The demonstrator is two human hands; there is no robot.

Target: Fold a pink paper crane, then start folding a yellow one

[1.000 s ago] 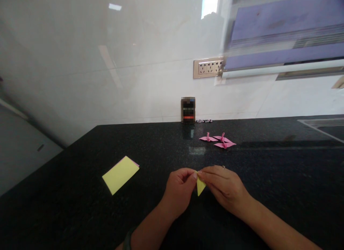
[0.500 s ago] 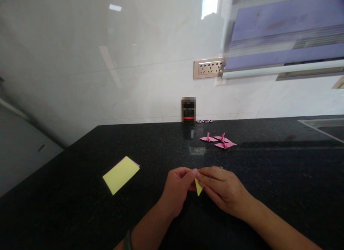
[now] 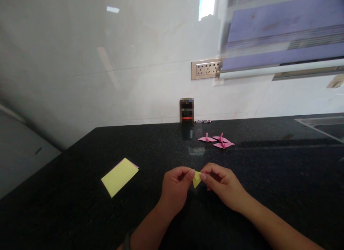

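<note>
A small folded piece of yellow paper [image 3: 196, 179] is held between my two hands, above the dark countertop. My left hand [image 3: 176, 187] pinches its left side between thumb and fingers. On the opposite side, the thumb and forefinger of my right hand [image 3: 224, 185] grip the right corner. The paper's lower end narrows to a point, and parts of its edges are hidden by my fingertips. Beyond my hands lie three pink origami cranes [image 3: 223, 145], close together. To the left rests a stack of yellow paper sheets [image 3: 120, 177], with a pink edge showing beneath.
A phone-like device [image 3: 187, 111], its screen pixelated, leans upright against the wall, with a beaded strap [image 3: 202, 121] beside it. A wall socket [image 3: 205, 69] is above. At the far right is a framed recess [image 3: 325, 126] in the black countertop [image 3: 150, 146].
My right hand's fingers have shifted from lying over the paper to pinching its right corner. More of the yellow paper now shows between my hands. The view has shifted slightly.
</note>
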